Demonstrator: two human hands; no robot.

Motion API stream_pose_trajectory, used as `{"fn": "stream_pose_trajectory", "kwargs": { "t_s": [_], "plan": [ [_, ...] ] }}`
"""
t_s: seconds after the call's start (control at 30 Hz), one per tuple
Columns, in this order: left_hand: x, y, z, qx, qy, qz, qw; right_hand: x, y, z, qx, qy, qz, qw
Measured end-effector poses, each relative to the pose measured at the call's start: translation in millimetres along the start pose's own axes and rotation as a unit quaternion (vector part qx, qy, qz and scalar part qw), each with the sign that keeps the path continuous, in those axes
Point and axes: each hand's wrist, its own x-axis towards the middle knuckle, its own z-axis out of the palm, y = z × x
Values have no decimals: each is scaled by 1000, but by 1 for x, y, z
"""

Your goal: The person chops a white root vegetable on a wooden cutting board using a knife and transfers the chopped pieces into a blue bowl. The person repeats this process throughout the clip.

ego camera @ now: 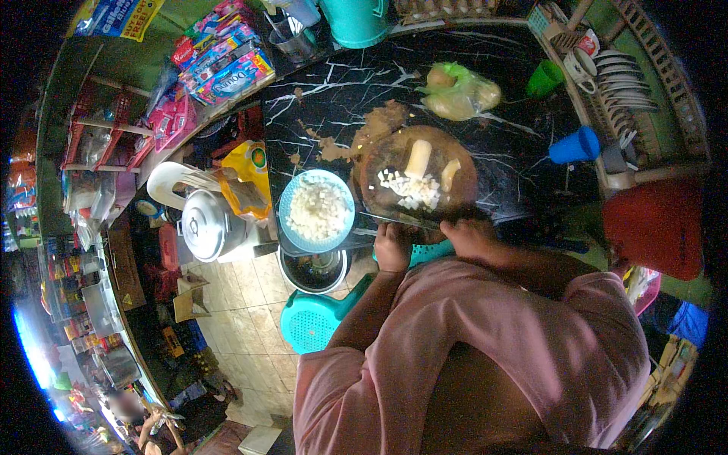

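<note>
A round wooden chopping board lies on the black marble-patterned table. On it are a peeled pale root vegetable piece, a slimmer curved piece and small white cubes. The knife blade lies level along the board's near edge. My right hand closes around the knife's right end; its handle is hidden. My left hand has curled fingers just below the blade's left part; whether they touch it is unclear. Left of the board, a light blue plate holds many white cubes.
Brown wet smears mark the table behind the board. Beyond are a knotted plastic bag, a green cup and a blue cup. A lidded metal pot stands left; a turquoise plastic chair is below. Another person's arms show lower left.
</note>
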Motion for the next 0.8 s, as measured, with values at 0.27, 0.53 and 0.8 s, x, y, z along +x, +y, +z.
{"fn": "stream_pose_trajectory", "kwargs": {
  "t_s": [0.27, 0.53, 0.8],
  "plan": [
    [1, 5, -1, 28, 31, 40, 998, 17, 8, 21, 69, 46, 3, 997],
    [-7, -9, 4, 9, 18, 61, 998, 7, 9, 22, 149, 87, 24, 985],
    [-7, -3, 3, -10, 45, 69, 997, -3, 8, 10, -13, 34, -26, 999]
  ]
}}
